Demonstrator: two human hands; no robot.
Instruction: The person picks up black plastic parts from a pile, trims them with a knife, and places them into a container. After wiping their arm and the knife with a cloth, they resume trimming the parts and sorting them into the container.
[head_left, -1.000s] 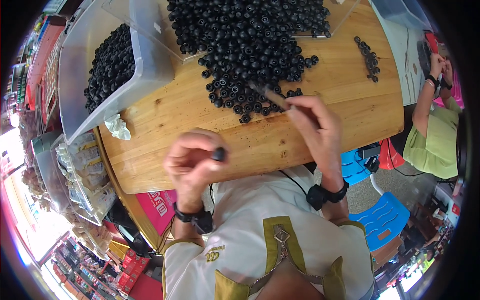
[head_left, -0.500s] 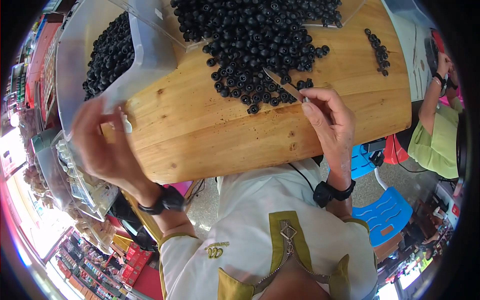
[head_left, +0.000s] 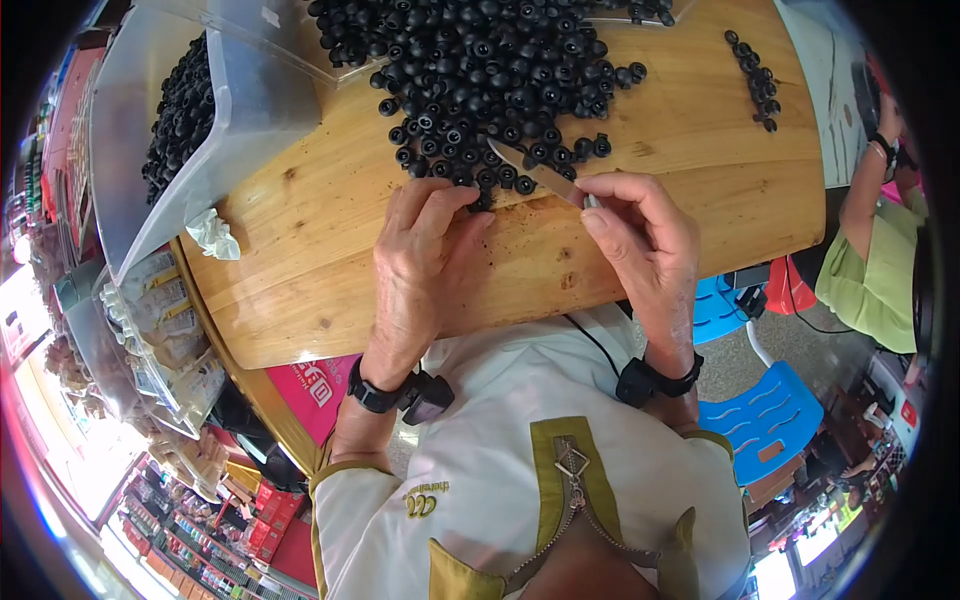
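Observation:
A loose pile of small round black plastic parts (head_left: pixel 490 70), several with ring-shaped openings, covers the far middle of the wooden table. At the pile's near edge my left hand (head_left: pixel 425 235) has its thumb and forefinger closed on one black part (head_left: pixel 481 202), which the fingertips partly hide. My right hand (head_left: pixel 650 230) pinches a small knife (head_left: pixel 535 170) with a thin pointed blade. The blade slants far-left over the nearest parts, and most of its handle is hidden in the fingers.
A translucent plastic bin (head_left: pixel 222 135) at the far left holds more black parts. Crumpled white tissue (head_left: pixel 213 234) lies beside it. A short row of black parts (head_left: pixel 755 80) sits at the table's right. Another person's arm (head_left: pixel 862 195) shows beyond, near a blue chair (head_left: pixel 765 425).
My left hand has come from beside the bin to the pile's near edge and taken hold of a black part. The knife stays in my right hand, almost in place.

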